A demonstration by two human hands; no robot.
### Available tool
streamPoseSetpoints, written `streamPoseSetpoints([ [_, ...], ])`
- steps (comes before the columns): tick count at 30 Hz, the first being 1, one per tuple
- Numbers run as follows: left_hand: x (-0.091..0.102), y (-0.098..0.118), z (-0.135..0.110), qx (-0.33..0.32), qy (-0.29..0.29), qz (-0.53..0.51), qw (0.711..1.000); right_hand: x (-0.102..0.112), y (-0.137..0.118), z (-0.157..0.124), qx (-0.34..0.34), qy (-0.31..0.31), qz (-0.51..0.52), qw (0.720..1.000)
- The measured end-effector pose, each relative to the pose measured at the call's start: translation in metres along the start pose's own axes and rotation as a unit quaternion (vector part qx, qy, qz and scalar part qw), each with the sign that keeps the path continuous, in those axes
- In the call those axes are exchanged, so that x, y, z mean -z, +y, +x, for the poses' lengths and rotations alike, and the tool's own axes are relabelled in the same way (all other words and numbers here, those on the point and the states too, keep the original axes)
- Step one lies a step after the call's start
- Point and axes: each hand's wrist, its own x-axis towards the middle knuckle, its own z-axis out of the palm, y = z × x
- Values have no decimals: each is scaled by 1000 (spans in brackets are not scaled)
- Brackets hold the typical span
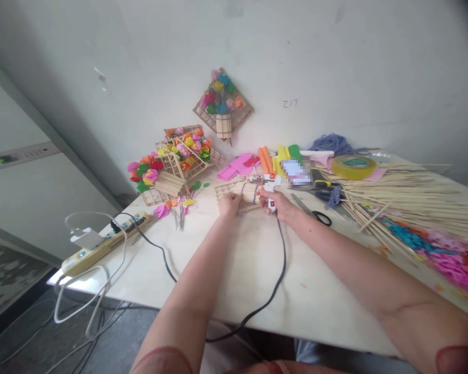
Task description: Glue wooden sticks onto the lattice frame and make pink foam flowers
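Note:
My left hand (230,203) is closed on the near edge of a small wooden stick frame (239,192) that lies on the white table (234,270). My right hand (277,203) is wrapped round a white glue gun (271,188), with the nozzle pointing at the frame. The gun's black cord (275,283) runs back toward me and off the table's front edge. A bundle of sticks tied with thread sits on the frame.
Finished stick frames with paper flowers (171,166) lie at the back left; another hangs on the wall (223,106). A power strip (101,244) sits at the left edge. Scissors (315,212), yellow tape (353,166), loose sticks (405,200) and coloured paper (448,259) fill the right.

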Motion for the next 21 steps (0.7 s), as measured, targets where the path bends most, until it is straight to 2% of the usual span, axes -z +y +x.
streamPoseSetpoints([
  [7, -1, -3, 3, -12, -21, -6, 1000, 4, 3, 1, 17, -9, 4, 1000],
  [11, 0, -3, 5, 5, -31, -20, 999, 6, 5, 2, 25, -2, -6, 1000],
  [21, 4, -2, 1, 14, -45, -51, 998, 16, -6, 6, 57, 51, -138, 987],
])
